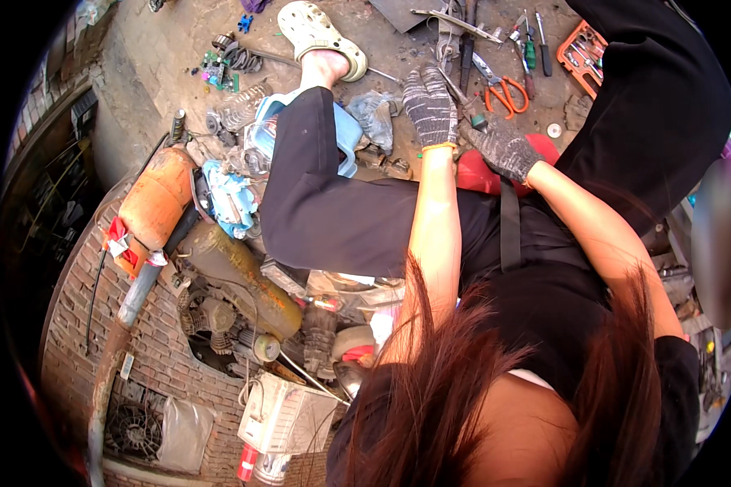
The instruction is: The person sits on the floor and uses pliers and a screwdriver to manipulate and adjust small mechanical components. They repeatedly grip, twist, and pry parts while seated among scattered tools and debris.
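My left hand [430,108], in a grey striped knit glove, is closed with its fingers bent over at the ground; what they hold is hidden. A thin metal rod [382,75] ends beside its fingertips. To its right, my right hand [508,151], in a matching glove, closes at the dark green handle end of a screwdriver [478,122]. The screwdriver's shaft slants up and left, close by my left fingers. Just beyond both hands lies a worn metal part [448,40]. Something red [477,171] sits under my right wrist, between my legs.
Orange-handled scissors [508,96], a green-handled screwdriver [529,53] and an orange tool case [583,57] lie ahead on the right. A light blue plastic basin [348,134] stands by my left leg. An orange cylinder [157,195], a brick wall [81,316] and scrap are at left.
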Tool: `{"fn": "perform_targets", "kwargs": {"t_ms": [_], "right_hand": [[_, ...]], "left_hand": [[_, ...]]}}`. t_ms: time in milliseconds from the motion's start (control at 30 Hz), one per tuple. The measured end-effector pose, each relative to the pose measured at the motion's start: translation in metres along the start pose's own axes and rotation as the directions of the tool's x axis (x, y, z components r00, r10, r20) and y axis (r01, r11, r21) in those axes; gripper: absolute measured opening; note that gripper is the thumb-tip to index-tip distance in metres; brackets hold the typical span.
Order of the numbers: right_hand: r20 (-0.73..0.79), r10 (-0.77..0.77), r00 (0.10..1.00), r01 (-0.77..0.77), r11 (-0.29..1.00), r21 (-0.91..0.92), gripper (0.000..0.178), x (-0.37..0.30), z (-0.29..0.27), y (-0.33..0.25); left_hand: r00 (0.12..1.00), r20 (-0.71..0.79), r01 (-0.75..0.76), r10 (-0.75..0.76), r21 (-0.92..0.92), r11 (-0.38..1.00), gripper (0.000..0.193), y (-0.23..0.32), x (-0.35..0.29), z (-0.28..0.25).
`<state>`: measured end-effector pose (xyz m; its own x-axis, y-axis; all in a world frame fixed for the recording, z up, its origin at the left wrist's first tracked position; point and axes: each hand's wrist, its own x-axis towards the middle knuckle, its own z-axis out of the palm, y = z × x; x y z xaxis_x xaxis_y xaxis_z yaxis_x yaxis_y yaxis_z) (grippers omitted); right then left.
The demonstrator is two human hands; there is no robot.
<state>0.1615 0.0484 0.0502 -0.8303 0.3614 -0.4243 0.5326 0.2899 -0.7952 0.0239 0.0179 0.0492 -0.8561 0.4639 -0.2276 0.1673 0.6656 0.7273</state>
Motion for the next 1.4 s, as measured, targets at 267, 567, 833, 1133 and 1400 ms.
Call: {"fn": "perform_targets", "kwargs": {"t_ms": [267,567,833,1133,1400], "right_hand": [[0.167,0.289,0.943,-0.316,0.933,0.17,0.036,-0.001,0.003,0.008],[0.178,0.359,0.916,-0.397,0.872,0.285,0.037,0.002,-0.006,-0.005],[0.061,0.184,0.981,-0.192,0.97,0.152,0.03,-0.013,-0.008,-0.016],[0.722,0.181,0.667,-0.727,0.369,0.579,0.023,-0.004,-0.032,-0.026],[0.724,-0.356,0.59,-0.78,-0.483,0.398,0.025,-0.002,-0.037,-0.03]], "left_hand": [[0.872,0.276,0.481,-0.404,-0.325,0.814,0.041,0.003,-0.001,0.005],[0.8,0.339,0.59,-0.495,-0.589,0.552,0.041,-0.032,0.006,0.029],[0.462,0.617,0.841,-0.637,-0.534,0.094,0.069,-0.025,0.024,0.015],[0.537,0.643,0.795,-0.546,-0.603,0.071,0.07,-0.025,0.017,0.021],[0.59,0.806,0.77,-0.045,-0.578,-0.271,0.071,-0.016,0.032,0.021]]}}
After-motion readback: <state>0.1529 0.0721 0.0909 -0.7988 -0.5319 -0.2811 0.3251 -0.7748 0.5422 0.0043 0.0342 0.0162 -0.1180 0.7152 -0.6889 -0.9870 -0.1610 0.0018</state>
